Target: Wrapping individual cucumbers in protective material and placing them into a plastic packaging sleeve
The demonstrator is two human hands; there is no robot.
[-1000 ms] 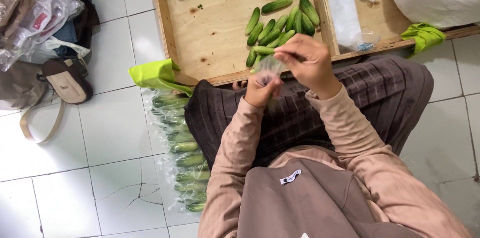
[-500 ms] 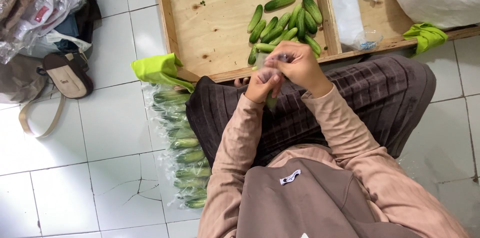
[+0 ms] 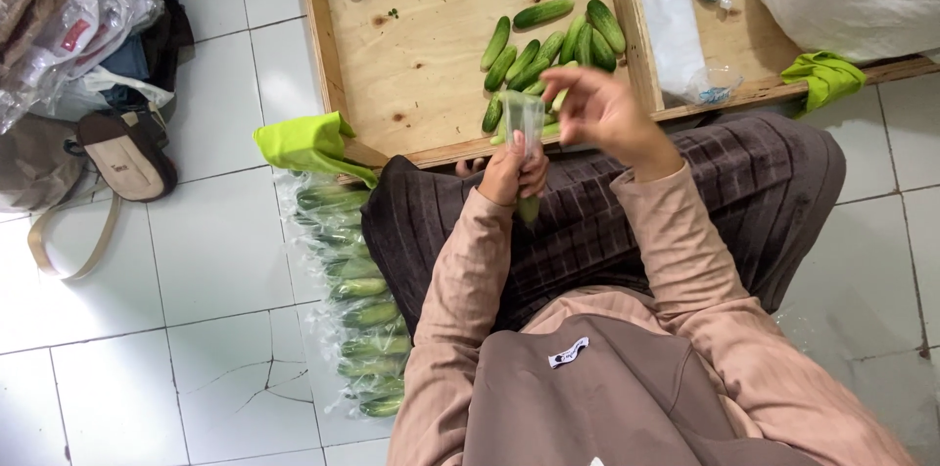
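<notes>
Cucumber (image 3: 529, 209): gripped upright in the left hand over the lap, its green lower end poking out below the fist, just short of the tray's near edge.
Bag (image 3: 527, 116): a narrow clear sleeve standing up out of the same fist, covering the cucumber's upper part; how far down it reached I could not tell.
Left hand (image 3: 514, 172): closed around cucumber and bag together.
Right hand (image 3: 599, 109): raised just beside the top of the bag, fingers loosely curled, thumb and forefinger near the plastic; whether they pinched it I could not tell.
Tray (image 3: 323, 55): a shallow plywood box on the floor in front of the knees, split by a wooden rail.
Loose cucumbers (image 3: 548, 40): a small heap lying in the tray just beyond the hands, with a few more at its far edge.
Packed cucumbers (image 3: 352, 300): a row in clear wrap, on the white tiles beside the left knee.
Green cloth (image 3: 308, 143): draped over the tray's near corner, above that row.
Shoulder bag (image 3: 122, 153): on the tiles, well apart.
</notes>
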